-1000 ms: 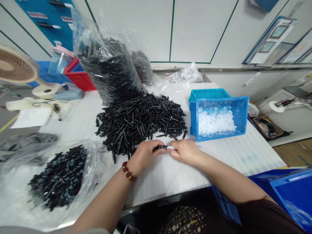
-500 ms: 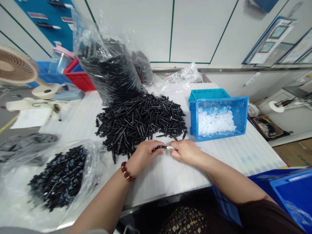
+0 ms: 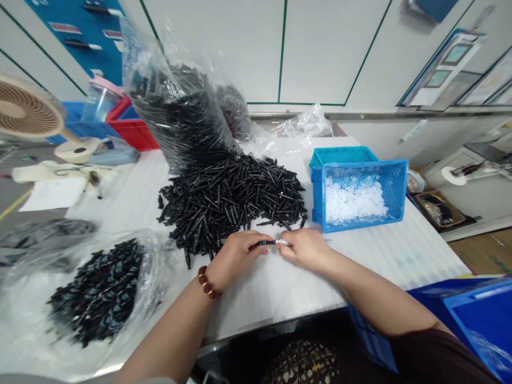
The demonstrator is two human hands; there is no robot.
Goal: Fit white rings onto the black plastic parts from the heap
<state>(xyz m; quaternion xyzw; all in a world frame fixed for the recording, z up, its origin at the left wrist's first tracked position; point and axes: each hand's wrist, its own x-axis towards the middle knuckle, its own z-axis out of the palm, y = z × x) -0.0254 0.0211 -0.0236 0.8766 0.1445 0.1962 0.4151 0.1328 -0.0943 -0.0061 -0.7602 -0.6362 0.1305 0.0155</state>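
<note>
My left hand, with a beaded bracelet at the wrist, grips a slim black part between thumb and fingers. Facing it, my right hand is closed on a thin white-tipped tool, whose thin rear end shows past the hand. The tool's tip meets the end of the black part. Just beyond both hands lies a large pile of black parts. To the right, a tilted blue bin holds small translucent white rings.
A clear bag of black parts stands behind the pile. An open bag with banded black parts lies at the left. Behind the blue bin is a teal bin. A fan and a red bin stand at the back left.
The hands keep nearly the same place and grip. A little more of the tool's thin rear end shows beyond my right hand.
</note>
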